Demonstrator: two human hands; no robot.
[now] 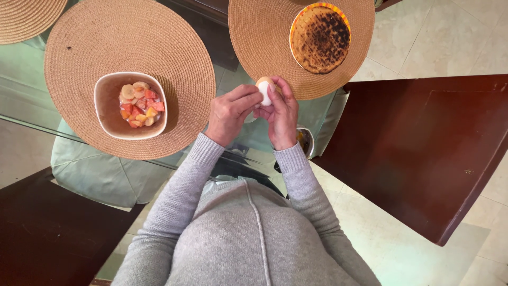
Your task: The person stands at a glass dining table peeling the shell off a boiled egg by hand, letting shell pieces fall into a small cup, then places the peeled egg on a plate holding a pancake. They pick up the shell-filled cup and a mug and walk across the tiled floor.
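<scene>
Both my hands hold a boiled egg (264, 88) over the glass table, between two round woven placemats. The egg is partly peeled: white shows on one side, brown shell on the other. My left hand (230, 111) pinches the egg with its fingertips. My right hand (280, 116) cups it from the right side, fingers wrapped around it. Grey knit sleeves cover both arms.
A square bowl (108, 100) of cut fruit sits on the left placemat (174, 58). A charred flatbread (320, 38) lies on a plate on the right placemat (259, 32). A small dish (307, 142) sits under my right wrist. Dark wooden chairs (423, 153) flank the glass table (21, 100).
</scene>
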